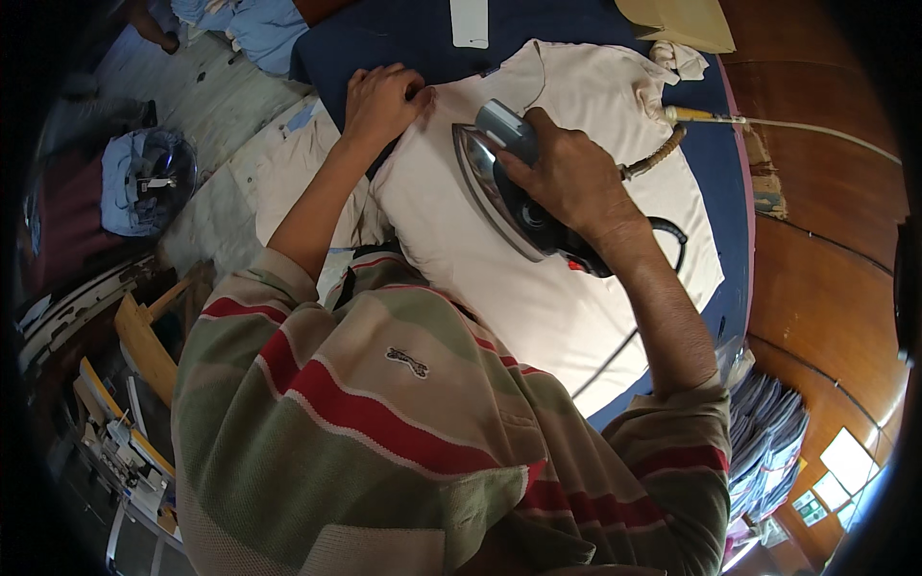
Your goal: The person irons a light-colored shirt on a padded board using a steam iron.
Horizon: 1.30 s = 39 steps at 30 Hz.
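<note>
Right grip presses iron on blue-padded table.

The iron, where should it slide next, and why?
Probably toward the shirt's sleeve end. The right hand grips the iron with its soleplate tipped up on one edge over the cream shirt, while the left hand pins that end flat on the blue board, so it looks ready for pressing.

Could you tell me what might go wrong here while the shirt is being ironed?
The left hand presses the cream shirt close beside the iron, so its fingers could get burned if the iron slides that way. The cord loops by the right hand and could snag. If the iron sits too long, it may scorch the fabric.
</note>
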Motion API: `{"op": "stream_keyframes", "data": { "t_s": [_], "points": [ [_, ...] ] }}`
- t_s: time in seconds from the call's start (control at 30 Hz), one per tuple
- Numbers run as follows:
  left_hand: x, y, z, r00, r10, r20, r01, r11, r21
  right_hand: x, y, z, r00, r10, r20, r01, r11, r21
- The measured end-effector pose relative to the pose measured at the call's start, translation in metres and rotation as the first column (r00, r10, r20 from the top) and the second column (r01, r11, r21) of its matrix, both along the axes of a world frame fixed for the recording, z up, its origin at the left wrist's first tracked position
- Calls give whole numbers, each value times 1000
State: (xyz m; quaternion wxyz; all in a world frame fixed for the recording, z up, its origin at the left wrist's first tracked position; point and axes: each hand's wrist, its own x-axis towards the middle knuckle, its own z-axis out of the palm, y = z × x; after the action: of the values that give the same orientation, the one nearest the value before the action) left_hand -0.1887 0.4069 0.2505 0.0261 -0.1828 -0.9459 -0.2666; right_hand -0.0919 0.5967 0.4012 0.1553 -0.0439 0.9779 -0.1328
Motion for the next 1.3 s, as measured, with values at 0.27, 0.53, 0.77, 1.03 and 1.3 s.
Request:
{"op": "stream_keyframes", "data": {
  "t_s": [0.27,0.53,0.77,1.03,1.3],
  "points": [
    [-5,-2,-6,996,22,-84,-20,1000,16,-20,-34,-26,986,-68,-155,56,995,-76],
    [42,-14,14,994,111,14,-111,994,-11,-17,-35,-26,988,-118,-99,114,992,-46],
    [71,-25,6,995,93,-22,-93,995,21,-18,-31,-25,986,-151,-76,147,988,-54],
    [69,-27,2,997,71,-17,-69,993,96,-23,-32,-22,989,-99,-106,94,994,-54],
    [68,-30,-1,996,51,-79,-35,981,193,-24,-33,-18,992,-56,-111,50,997,-52]
  ]
}}
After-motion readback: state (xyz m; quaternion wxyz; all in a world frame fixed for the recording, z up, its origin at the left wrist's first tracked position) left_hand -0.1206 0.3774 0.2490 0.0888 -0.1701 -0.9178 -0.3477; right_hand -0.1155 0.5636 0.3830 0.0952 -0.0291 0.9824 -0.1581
